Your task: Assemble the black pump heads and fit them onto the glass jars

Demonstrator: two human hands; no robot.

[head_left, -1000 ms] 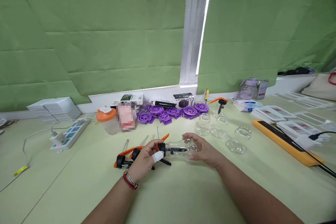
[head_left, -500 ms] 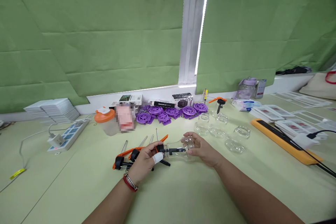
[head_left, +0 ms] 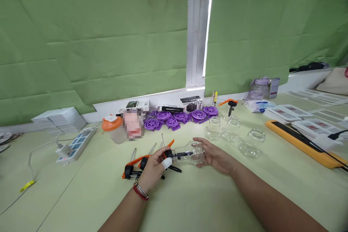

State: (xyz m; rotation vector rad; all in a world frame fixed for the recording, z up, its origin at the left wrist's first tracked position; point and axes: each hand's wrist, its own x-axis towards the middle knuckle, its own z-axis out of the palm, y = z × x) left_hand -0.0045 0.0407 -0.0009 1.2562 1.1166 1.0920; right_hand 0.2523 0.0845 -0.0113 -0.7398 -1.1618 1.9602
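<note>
My left hand (head_left: 154, 168), with a white wrap on the thumb, is closed round a black cap (head_left: 169, 154) with an orange lever. The cap's dark stem reaches into the neck of a clear glass bottle (head_left: 187, 147) lying sideways in the air. My right hand (head_left: 216, 156) curls round the bottle's base. Beside and behind my left hand lie more black caps (head_left: 128, 171) with orange levers, black stems and metal rods. Several clear glass bottles (head_left: 252, 143) stand to the right, and another black-and-orange cap (head_left: 231, 105) is near them.
Purple round plastic parts (head_left: 174, 117) lie along the back, in front of small boxes (head_left: 191, 104). An orange-lidded cup (head_left: 112, 130) and a white power strip (head_left: 77, 146) are to the left. On the right are an orange power strip (head_left: 304, 146) and stacked cards (head_left: 282, 114).
My right hand has shifted its grip towards the bottle's base, and its fingers have opened a little. The view has moved slightly; the left hand still holds the cap.
</note>
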